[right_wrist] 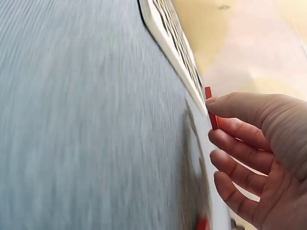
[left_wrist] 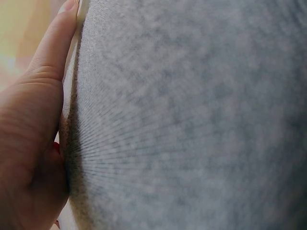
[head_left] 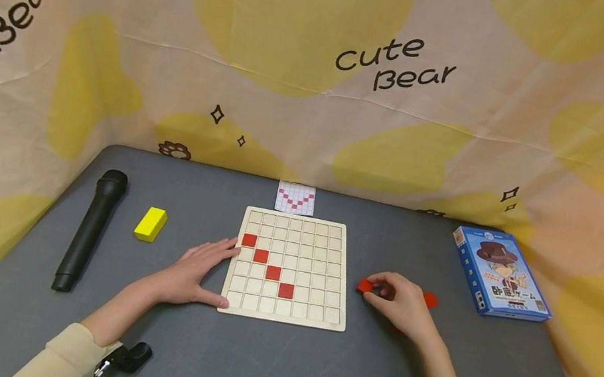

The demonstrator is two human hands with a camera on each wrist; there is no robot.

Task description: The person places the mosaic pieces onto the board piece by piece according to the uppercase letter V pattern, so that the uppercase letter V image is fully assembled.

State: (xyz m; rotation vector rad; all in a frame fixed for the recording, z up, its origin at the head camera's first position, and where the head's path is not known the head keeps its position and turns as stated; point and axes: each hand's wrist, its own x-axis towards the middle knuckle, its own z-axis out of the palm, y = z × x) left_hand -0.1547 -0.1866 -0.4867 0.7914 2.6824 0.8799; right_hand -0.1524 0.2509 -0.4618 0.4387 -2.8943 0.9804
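Observation:
A square pale grid board (head_left: 317, 272) lies in the middle of the grey table. Four of its cells would form a slanting line: red square tiles (head_left: 273, 272) step down from the left side toward the lower middle. My left hand (head_left: 196, 271) rests at the board's left edge, fingers spread, thumb at the lower left corner. To the right of the board, my right hand (head_left: 399, 303) pinches a red square tile (right_wrist: 211, 108) between thumb and fingers. More red pieces (head_left: 430, 299) lie on the table, partly hidden behind that hand.
Behind the board stands a small pattern card (head_left: 295, 199) with a red V of squares. A black microphone (head_left: 91, 232) and a yellow block (head_left: 151, 224) lie at left. A blue game box (head_left: 505, 275) sits at the right, and a printed cloth (head_left: 291, 112) hangs behind the table.

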